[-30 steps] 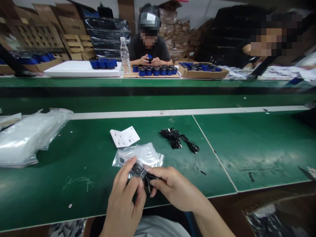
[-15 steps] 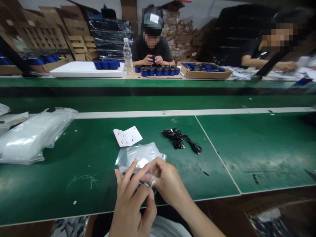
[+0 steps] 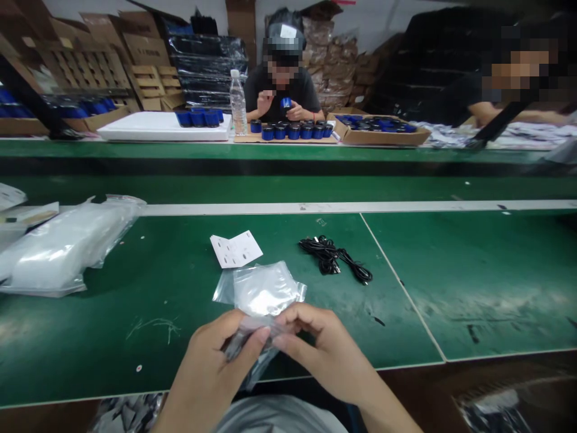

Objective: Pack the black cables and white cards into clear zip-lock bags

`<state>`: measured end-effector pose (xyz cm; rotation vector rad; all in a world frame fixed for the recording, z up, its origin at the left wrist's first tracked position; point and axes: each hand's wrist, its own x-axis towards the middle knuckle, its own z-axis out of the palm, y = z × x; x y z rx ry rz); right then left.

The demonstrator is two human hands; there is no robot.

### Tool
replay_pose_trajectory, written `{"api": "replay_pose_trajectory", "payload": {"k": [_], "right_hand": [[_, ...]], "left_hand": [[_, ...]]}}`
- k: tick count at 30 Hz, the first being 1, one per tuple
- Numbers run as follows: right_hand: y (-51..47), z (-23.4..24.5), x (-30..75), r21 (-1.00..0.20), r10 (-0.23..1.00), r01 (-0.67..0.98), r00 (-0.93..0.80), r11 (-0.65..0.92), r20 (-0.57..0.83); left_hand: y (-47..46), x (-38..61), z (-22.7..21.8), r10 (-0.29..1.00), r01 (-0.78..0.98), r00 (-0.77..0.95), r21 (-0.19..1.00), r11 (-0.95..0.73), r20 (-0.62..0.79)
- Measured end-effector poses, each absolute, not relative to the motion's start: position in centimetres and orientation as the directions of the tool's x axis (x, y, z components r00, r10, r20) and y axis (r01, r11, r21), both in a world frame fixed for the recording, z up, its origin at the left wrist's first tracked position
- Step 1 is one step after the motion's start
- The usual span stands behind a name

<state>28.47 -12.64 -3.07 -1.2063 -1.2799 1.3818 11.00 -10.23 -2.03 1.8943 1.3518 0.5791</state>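
Observation:
My left hand and my right hand meet at the front of the green work table, both pinching a small clear plastic bag. A dark item, probably a coiled black cable, shows through the bag by my left thumb. Just beyond my hands, a second clear plastic bag lies flat. Farther on are a white printed leaflet and a bundle of black cables.
A large stack of clear bags lies on the table's left side. A white strip and a lower green bench run behind it. Across the bench, a co-worker handles a blue-capped jar among rows of similar jars, a water bottle and cardboard boxes.
My hands have drawn the small bag up around the dark item, which was partly outside it a second ago. The co-worker has lifted a blue-capped jar.

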Motion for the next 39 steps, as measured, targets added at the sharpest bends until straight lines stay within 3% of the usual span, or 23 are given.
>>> {"api": "replay_pose_trajectory", "payload": {"k": [3, 7, 14, 19, 22, 26, 33, 39], "right_hand": [[-12.4, -3.6, 28.3, -0.989, 0.989, 0.032, -0.013, -0.145, -0.145], [-12.1, -3.8, 28.5, -0.984, 0.989, 0.101, -0.013, -0.146, -0.148], [-12.4, -3.3, 28.4, -0.931, 1.0, 0.365, -0.025, 0.012, 0.003], [-12.1, -3.4, 27.9, -0.969, 0.996, 0.247, -0.087, 0.022, 0.0], [-12.2, -4.0, 26.5, -0.992, 0.999, 0.12, -0.003, 0.038, 0.038], [-12.9, -5.5, 23.9, -0.995, 0.977, 0.063, 0.19, 0.082, 0.092], [-13.5, -6.3, 22.6, -0.958, 0.968, 0.201, 0.101, 0.206, 0.23], [-13.3, -6.6, 22.7, -0.809, 0.89, 0.429, 0.026, 0.4, 0.454]], "left_hand": [[-10.6, 11.5, -2.3, 0.961, 0.498, 0.27, 0.862, -0.094, -0.051], [-10.6, 11.3, -2.6, 0.983, 0.404, 0.165, 0.915, 0.003, -0.076], [-10.1, 9.7, -3.3, 0.972, 0.42, 0.233, 0.9, -0.113, 0.013], [-10.4, 10.4, -3.2, 0.991, 0.363, 0.136, 0.93, -0.056, 0.007], [-10.9, 11.3, -3.8, 0.996, 0.35, 0.094, 0.936, -0.029, -0.004], [-11.4, 12.1, -5.3, 0.988, 0.37, 0.137, 0.921, -0.118, 0.072], [-12.5, 12.7, -6.6, 0.968, 0.361, -0.039, 0.906, -0.22, 0.25], [-12.8, 12.5, -6.8, 0.923, 0.456, -0.002, 0.821, -0.342, 0.385]]}}
